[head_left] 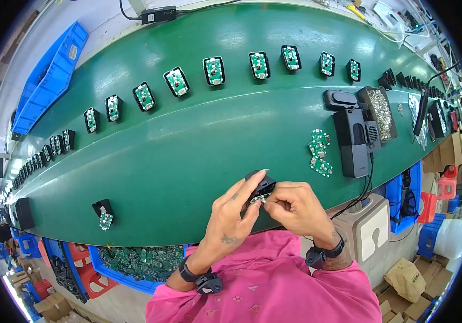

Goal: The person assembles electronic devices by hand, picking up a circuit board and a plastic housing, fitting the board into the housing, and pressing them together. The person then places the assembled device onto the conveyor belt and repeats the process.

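My left hand (229,215) grips a small black plastic housing (264,184) close to the front edge of the table, fingers along its outer side and thumb at the near end. Fingers of my right hand (297,208) are pinched together at that same end. Pale, metallic-looking small parts (258,199) show there between the two hands; their exact kind is too small and covered to tell. Right of the hands lies a loose cluster of green circuit boards (320,153). Another black housing (102,205) rests at the left with a circuit board (105,219) sticking out.
A curved row of black housings with green boards (177,82) runs across the green table (198,134). At the right stand a black corded device (351,144) and a tray of small metal parts (380,114). A blue bin of boards (139,262) sits below the front edge.
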`<state>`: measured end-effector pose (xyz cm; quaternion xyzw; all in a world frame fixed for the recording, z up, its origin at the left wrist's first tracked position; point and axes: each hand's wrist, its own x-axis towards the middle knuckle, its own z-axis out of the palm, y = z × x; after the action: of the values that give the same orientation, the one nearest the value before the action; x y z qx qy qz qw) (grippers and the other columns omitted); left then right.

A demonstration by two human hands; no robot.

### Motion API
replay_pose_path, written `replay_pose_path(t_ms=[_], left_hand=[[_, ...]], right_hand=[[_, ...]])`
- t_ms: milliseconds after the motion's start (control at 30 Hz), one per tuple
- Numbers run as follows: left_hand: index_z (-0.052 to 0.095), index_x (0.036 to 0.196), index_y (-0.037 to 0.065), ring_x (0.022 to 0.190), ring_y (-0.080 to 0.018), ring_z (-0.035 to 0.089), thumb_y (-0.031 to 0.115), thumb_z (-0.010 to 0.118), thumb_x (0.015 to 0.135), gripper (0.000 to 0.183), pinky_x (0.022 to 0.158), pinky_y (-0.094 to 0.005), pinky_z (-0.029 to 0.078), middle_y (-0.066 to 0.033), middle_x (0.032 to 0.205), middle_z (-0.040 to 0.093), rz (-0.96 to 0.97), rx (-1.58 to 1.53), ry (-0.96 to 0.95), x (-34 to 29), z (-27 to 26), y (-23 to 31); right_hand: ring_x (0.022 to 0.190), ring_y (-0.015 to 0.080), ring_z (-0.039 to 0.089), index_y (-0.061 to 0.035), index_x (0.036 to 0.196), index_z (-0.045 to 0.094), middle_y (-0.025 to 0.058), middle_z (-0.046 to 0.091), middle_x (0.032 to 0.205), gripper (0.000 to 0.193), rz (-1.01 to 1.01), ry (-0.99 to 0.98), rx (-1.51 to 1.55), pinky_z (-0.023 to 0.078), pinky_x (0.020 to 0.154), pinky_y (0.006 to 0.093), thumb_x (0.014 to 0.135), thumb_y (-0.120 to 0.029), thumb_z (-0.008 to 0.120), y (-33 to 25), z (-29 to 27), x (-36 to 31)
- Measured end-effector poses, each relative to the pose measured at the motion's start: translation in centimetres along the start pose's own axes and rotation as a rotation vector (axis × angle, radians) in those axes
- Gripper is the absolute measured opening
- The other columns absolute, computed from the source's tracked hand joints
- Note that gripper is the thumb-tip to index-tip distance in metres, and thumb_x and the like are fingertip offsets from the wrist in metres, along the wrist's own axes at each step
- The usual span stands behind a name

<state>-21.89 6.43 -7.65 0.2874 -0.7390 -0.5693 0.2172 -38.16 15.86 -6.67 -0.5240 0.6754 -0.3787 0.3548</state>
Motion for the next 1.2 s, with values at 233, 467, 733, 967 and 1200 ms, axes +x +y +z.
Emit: replay_pose_path(t_ms=[233, 467, 733, 967, 1200], left_hand=[[0.056, 0.139, 0.007, 0.092, -0.0172, 0.067, -0.009, 0.063, 0.085, 0.057, 0.075, -0.0269, 0.057, -0.0157, 0.117, 0.065, 0.077, 0.073, 0.056, -0.2, 0.5, 0.0], [0.058, 0.137, 0.006, 0.083, -0.0233, 0.067, -0.009, 0.065, 0.083, 0.057, 0.070, -0.0308, 0.055, -0.0186, 0.111, 0.065, 0.181, 0.177, 0.130, -0.5, 1.0, 0.0], [0.058, 0.136, 0.006, 0.084, -0.0258, 0.068, -0.010, 0.064, 0.082, 0.056, 0.070, -0.0321, 0.055, -0.0199, 0.109, 0.065, 0.188, 0.209, 0.168, -0.6, 1.4, -0.2], [0.058, 0.136, 0.004, 0.085, -0.0204, 0.068, -0.008, 0.060, 0.086, 0.051, 0.072, -0.0290, 0.055, -0.0176, 0.110, 0.067, 0.146, 0.216, 0.200, -0.4, 1.8, -1.1], [0.046, 0.142, 0.000, 0.099, -0.0186, 0.067, -0.001, 0.053, 0.096, 0.047, 0.082, -0.0289, 0.058, -0.0134, 0.118, 0.064, -0.123, -0.368, 0.212, 1.1, 1.1, -0.8]], right_hand=[[0.056, 0.0117, 0.053, 0.0029, 0.076, 0.066, 0.0072, 0.062, 0.067, 0.008, 0.083, 0.011, 0.082, 0.040, 0.051, 0.0281, 0.080, -0.003, 0.065, -0.2, 0.2, 0.0], [0.055, 0.0166, 0.053, 0.0066, 0.076, 0.064, 0.0141, 0.062, 0.067, 0.014, 0.149, 0.017, 0.203, 0.040, 0.052, 0.0343, 0.080, -0.006, 0.063, -0.1, 0.5, -0.2], [0.059, 0.0276, 0.059, 0.0054, 0.079, 0.064, 0.0159, 0.061, 0.070, 0.013, 0.004, 0.082, 0.025, 0.045, 0.055, 0.0382, 0.084, -0.006, 0.062, -0.8, 0.9, -0.3], [0.066, 0.0348, 0.062, 0.0022, 0.079, 0.064, 0.0169, 0.062, 0.074, 0.009, -0.122, 0.149, -0.116, 0.047, 0.059, 0.0410, 0.083, -0.006, 0.064, 0.9, 2.5, 0.1], [0.058, 0.0244, 0.058, 0.0002, 0.085, 0.064, 0.0116, 0.059, 0.071, 0.020, -0.011, 0.494, -0.049, 0.044, 0.052, 0.0379, 0.091, -0.018, 0.069, 0.2, 2.3, 0.4]])
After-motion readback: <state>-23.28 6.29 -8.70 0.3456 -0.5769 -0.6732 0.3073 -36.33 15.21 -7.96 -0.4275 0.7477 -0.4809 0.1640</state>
